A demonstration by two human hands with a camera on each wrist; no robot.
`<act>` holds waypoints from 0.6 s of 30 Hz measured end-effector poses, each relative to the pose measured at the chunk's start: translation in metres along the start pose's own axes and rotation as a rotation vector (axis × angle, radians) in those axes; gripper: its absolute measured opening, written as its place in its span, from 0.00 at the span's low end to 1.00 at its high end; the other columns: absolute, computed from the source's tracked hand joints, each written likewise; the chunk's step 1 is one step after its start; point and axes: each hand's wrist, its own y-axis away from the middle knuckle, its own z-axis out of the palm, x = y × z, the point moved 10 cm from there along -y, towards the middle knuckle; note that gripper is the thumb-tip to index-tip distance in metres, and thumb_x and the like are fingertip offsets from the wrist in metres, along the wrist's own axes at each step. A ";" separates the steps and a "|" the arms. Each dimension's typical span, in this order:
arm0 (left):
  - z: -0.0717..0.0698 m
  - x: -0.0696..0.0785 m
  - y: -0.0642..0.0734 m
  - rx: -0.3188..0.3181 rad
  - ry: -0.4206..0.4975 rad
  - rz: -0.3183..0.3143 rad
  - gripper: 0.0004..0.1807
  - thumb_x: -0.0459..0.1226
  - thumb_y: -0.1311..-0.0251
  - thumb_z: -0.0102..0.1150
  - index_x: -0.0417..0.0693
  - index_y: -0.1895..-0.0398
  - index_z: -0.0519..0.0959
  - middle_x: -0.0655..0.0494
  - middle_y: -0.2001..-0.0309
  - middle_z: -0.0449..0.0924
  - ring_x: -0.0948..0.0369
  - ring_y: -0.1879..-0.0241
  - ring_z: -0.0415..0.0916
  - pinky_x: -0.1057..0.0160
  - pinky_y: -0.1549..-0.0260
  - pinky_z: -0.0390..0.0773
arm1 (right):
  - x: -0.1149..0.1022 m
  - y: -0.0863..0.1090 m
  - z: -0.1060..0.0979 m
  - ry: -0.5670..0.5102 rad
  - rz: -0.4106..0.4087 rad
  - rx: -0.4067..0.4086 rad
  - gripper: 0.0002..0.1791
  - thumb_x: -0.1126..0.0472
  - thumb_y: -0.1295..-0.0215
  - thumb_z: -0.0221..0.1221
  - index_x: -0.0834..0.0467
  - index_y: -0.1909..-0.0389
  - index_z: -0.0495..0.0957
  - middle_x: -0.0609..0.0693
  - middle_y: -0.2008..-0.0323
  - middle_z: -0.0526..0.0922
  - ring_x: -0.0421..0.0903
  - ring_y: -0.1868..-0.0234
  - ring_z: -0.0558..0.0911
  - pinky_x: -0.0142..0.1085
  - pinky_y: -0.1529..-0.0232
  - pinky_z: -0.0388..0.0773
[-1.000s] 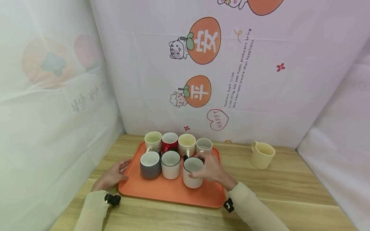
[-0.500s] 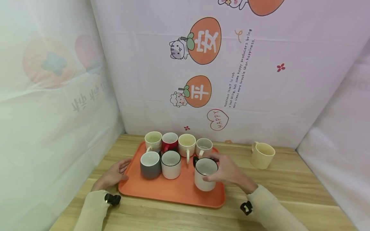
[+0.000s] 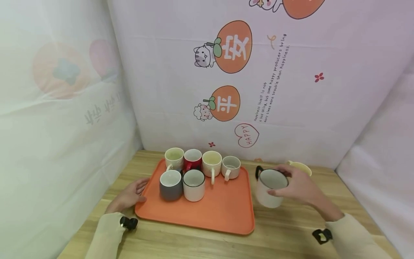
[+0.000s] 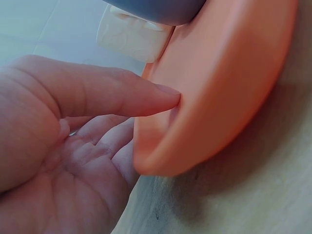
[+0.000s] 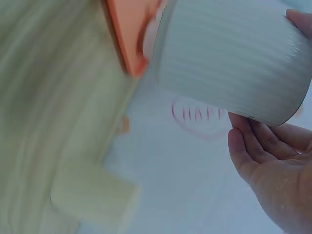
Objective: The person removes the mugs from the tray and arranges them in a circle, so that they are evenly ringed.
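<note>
In the head view my right hand point(image 3: 302, 185) holds a white mug point(image 3: 266, 197) with a black rim and black handle, over the table just right of the orange tray point(image 3: 213, 217). The right wrist view has the ribbed side of this mug point(image 5: 229, 58) up close, fingers and thumb at its rim. My left hand point(image 3: 128, 195) is at the tray's left edge. Up close in the left wrist view, its thumb presses inside the rim of the tray point(image 4: 229, 83) while the other fingers pass behind the outer side, partly hidden.
On the tray stand a grey mug point(image 3: 170, 189), another black-rimmed white mug point(image 3: 194, 190), and a back row with a red mug point(image 3: 193, 162) and pale ones. A yellow mug point(image 3: 302, 167) is partly hidden behind my right hand. White cloth walls point(image 3: 181, 72) enclose the wooden table point(image 3: 174, 241).
My right hand has carried the white mug rightward, off the tray's front right area and out past its right edge. The left hand stays at the tray's edge. The head view has shifted slightly.
</note>
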 end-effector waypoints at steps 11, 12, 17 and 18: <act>0.000 0.004 0.001 0.000 -0.011 0.013 0.50 0.17 0.43 0.60 0.25 0.18 0.48 0.25 0.19 0.48 0.31 0.19 0.48 0.37 0.24 0.64 | 0.052 0.003 -0.095 0.187 0.109 0.071 0.43 0.37 0.48 0.78 0.61 0.39 0.78 0.66 0.48 0.87 0.59 0.51 0.84 0.36 0.64 0.74; 0.000 0.004 0.001 0.003 -0.011 0.010 0.50 0.17 0.43 0.60 0.25 0.18 0.48 0.25 0.19 0.49 0.31 0.19 0.49 0.37 0.24 0.64 | 0.057 0.003 -0.103 0.205 0.119 0.077 0.43 0.36 0.48 0.77 0.61 0.39 0.78 0.67 0.48 0.87 0.60 0.50 0.84 0.36 0.64 0.74; 0.001 0.004 0.002 0.009 -0.016 0.010 0.50 0.17 0.43 0.60 0.26 0.18 0.48 0.25 0.19 0.50 0.31 0.19 0.49 0.38 0.24 0.65 | 0.088 0.002 -0.133 0.283 0.165 0.100 0.46 0.35 0.45 0.75 0.68 0.38 0.77 0.71 0.50 0.85 0.60 0.56 0.83 0.37 0.66 0.72; 0.001 0.004 0.002 0.006 -0.015 0.010 0.50 0.18 0.43 0.60 0.26 0.18 0.48 0.25 0.19 0.49 0.31 0.19 0.49 0.39 0.24 0.65 | 0.095 0.002 -0.137 0.296 0.174 0.107 0.46 0.35 0.45 0.74 0.68 0.39 0.77 0.72 0.51 0.85 0.60 0.56 0.83 0.37 0.66 0.71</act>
